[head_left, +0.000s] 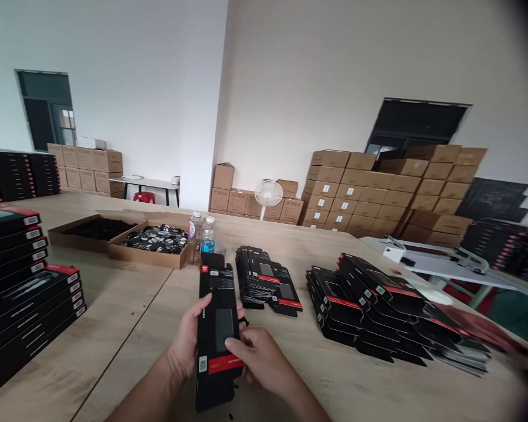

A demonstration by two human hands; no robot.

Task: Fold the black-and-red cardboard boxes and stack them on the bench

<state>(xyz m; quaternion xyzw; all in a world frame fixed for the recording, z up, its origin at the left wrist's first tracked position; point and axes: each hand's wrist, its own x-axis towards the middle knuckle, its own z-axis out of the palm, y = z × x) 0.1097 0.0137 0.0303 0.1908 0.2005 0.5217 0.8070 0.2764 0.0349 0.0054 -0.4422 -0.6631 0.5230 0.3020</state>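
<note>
Left hand curled round the left edge of a flat black carton with a red band, thumb on the front face, other fingers hidden behind it. Right hand at the carton's right edge, fingers close together, pressing the front face just above the band. Carton gripped between both hands, long axis running forward from the person. Just right of the right hand, a fanned stack of flat black cartons; farther right, larger overlapping piles of black cartons. Ahead of the left hand, two plastic bottles and an open cardboard tray of black-and-white patterned items. Well left of that hand, stacked black boxes, on a light wooden table
</note>
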